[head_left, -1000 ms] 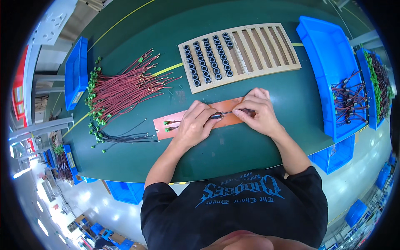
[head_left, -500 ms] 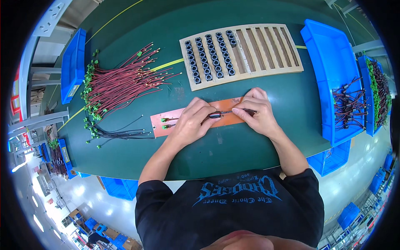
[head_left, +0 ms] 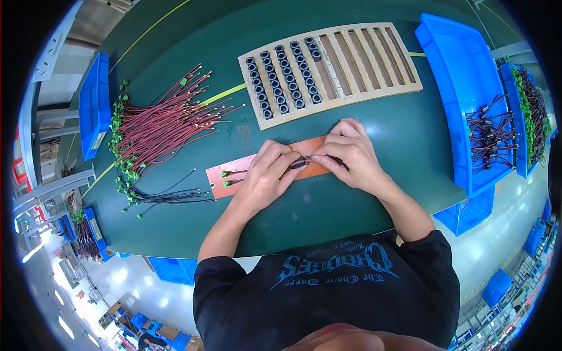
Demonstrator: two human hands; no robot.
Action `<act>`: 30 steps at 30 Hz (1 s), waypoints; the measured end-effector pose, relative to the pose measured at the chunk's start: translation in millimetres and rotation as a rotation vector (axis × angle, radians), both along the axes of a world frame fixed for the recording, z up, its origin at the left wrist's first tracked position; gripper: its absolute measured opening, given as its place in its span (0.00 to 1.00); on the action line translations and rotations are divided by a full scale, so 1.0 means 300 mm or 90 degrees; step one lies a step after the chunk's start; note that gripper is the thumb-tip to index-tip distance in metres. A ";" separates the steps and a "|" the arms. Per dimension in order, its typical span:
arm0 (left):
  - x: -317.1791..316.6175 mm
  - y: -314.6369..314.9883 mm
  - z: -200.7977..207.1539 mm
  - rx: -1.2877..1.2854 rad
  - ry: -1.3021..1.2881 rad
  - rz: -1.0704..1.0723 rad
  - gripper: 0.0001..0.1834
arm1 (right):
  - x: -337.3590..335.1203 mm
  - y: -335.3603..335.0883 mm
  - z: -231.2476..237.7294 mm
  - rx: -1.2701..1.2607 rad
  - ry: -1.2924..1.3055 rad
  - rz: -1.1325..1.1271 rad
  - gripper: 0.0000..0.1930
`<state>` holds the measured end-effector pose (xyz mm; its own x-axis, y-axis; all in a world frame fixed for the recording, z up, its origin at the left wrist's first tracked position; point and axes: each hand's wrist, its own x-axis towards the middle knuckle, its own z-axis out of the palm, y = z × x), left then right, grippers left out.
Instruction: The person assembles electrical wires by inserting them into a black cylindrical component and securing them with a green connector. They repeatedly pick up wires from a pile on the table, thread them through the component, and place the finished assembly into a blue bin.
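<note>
Over a flat copper-orange board (head_left: 211, 175), my two hands meet at a small black ring core (head_left: 297, 164) with dark wires through it. My left hand (head_left: 270, 172) pinches the core between thumb and fingers. Close against its right end, my right hand (head_left: 355, 155) is closed on the dark wires (head_left: 338, 161), whose tail shows beneath the fingers. To the left of my left hand, green connectors (head_left: 226, 179) on short leads lie on the board. My fingers hide part of the core and the wire ends.
A wooden slotted rack (head_left: 328, 104) holding several black ring cores stands beyond the board. Red wires with green connectors (head_left: 167, 131) are heaped at left, above black wires (head_left: 170, 194). A blue bin (head_left: 440, 76) with finished-looking wire assemblies (head_left: 489, 137) sits right; another blue bin (head_left: 93, 111) is far left.
My right hand has moved in toward the core, and its fingertips are now close to my left hand's. The whole view has shifted slightly.
</note>
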<state>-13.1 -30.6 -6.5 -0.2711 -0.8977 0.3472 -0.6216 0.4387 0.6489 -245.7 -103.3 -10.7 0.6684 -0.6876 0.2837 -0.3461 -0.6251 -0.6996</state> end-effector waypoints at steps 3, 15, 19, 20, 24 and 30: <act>0.003 0.000 -0.010 -0.010 0.002 -0.003 0.15 | 0.003 0.001 -0.007 -0.006 0.002 -0.001 0.06; -0.006 -0.002 -0.002 -0.019 -0.029 -0.018 0.19 | -0.005 0.000 -0.005 -0.018 -0.001 -0.002 0.06; -0.011 -0.007 -0.002 -0.020 -0.040 -0.022 0.17 | -0.003 0.000 0.002 -0.017 -0.033 -0.003 0.05; -0.014 -0.006 -0.001 -0.021 -0.042 -0.022 0.17 | -0.004 0.004 -0.002 -0.005 -0.027 -0.002 0.05; -0.005 -0.006 -0.003 0.003 -0.028 -0.027 0.20 | -0.012 -0.006 0.005 0.018 0.014 0.013 0.06; 0.043 0.010 0.032 0.175 0.285 0.031 0.33 | -0.081 -0.053 0.096 0.128 0.029 0.148 0.18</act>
